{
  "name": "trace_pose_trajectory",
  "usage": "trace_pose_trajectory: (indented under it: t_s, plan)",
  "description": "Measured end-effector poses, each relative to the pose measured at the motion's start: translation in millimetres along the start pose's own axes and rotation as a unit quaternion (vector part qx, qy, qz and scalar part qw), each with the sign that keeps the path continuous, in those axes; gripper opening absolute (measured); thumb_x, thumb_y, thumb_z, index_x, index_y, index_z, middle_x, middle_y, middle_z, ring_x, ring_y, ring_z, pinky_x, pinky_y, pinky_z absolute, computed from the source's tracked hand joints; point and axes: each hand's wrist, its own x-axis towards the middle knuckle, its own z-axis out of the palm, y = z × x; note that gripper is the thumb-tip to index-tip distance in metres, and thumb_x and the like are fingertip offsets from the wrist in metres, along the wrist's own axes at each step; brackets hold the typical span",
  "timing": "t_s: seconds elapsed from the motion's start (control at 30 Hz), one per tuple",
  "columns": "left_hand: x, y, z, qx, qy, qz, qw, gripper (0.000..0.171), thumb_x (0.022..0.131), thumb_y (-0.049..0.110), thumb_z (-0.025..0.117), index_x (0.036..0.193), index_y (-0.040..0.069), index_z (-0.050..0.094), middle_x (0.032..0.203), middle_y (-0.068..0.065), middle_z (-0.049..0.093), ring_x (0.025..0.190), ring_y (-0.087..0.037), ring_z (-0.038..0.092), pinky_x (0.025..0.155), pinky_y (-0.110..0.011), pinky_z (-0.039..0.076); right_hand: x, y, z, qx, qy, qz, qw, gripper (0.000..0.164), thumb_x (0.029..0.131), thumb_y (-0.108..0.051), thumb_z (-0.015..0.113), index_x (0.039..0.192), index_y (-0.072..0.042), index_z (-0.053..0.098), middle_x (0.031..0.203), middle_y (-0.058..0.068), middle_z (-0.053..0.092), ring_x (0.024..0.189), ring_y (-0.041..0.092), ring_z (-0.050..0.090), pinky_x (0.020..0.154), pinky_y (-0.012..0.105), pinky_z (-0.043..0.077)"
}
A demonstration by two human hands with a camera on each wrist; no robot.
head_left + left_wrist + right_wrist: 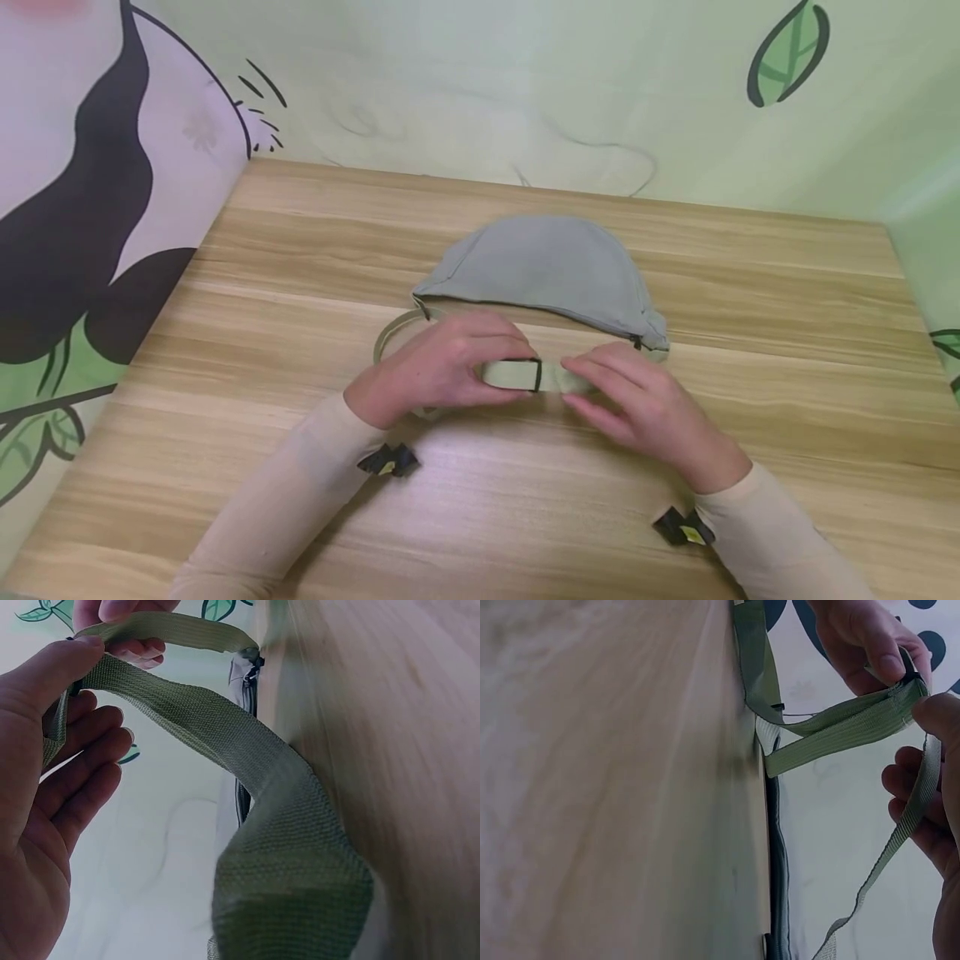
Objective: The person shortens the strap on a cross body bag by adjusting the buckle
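Note:
A grey half-moon waist bag point(540, 267) lies on the wooden table, its zipped edge toward the person. In front of it, both hands hold its pale green webbing strap point(510, 375). The left hand point(457, 358) pinches the strap beside a black slider buckle point(537, 375). Just right of the buckle, the right hand point(637, 400) pinches the strap between thumb and fingers. In the left wrist view the strap point(202, 720) runs from the left thumb down toward the camera. From the right fingers, a length of strap point(885, 855) hangs down in the right wrist view.
A strap loop point(386, 333) curves out from the bag's left end, partly behind the left hand. The wooden table point(787, 333) meets a printed fabric wall point(465, 92) at the back and sides. Black wrist mounts point(388, 460) show at both sleeves.

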Motion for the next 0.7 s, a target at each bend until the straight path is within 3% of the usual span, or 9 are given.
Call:
trace_pose_trajectory:
  t_s: [0.23,0.7]
  plan:
    - [1.5,0.5,-0.4,-0.008,-0.003,0.006,0.9999,0.025,0.082,0.029,0.074,0.1,0.012,0.071,0.097,0.004,0.069,0.094,-0.006,0.061,0.09,-0.017,0.047,8,-4,0,-0.002,0.004,-0.014,1.0,0.03,0.09,-0.02,0.065,0.107,0.004,0.067,0.095,0.008,0.068,0.084,0.022,0.065,0.08,0.029,0.055]
    - [3.6,0.7,0.7,-0.016,-0.005,-0.005,0.9998,0.024,0.082,0.028,0.072,0.102,0.014,0.07,0.098,0.006,0.067,0.096,-0.004,0.059,0.09,-0.017,0.046,19,-12,3,0.009,0.01,-0.003,1.0,0.031,0.092,-0.02,0.064,0.112,0.003,0.067,0.097,0.008,0.068,0.085,0.021,0.065,0.081,0.027,0.054]
